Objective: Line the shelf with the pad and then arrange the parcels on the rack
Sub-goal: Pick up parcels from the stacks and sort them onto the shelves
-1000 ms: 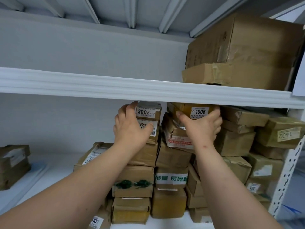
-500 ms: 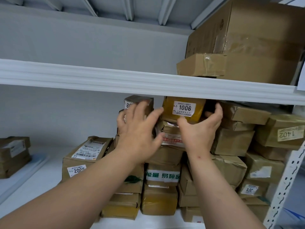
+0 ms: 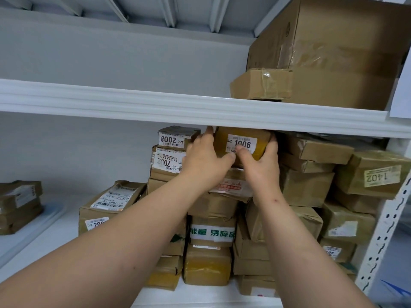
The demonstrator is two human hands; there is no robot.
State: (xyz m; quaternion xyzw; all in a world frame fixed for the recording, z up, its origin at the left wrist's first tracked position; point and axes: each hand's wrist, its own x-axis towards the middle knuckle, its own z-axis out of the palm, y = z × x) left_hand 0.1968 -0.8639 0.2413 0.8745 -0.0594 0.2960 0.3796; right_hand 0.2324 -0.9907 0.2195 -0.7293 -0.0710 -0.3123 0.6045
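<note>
Head view, angled upward, close to shelves (image 3: 200,112)

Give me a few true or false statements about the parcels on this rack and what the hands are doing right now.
1. Both hands, left hand and right hand, grip the yellow parcel labelled 1006. True.
2. That parcel sits at the bottom of the stack. False: it is at the top, just under the upper shelf edge.
3. The parcel labelled 2008 lies left of it. True.
4. The upper shelf holds nothing. False: a large cardboard box stands there.
</note>
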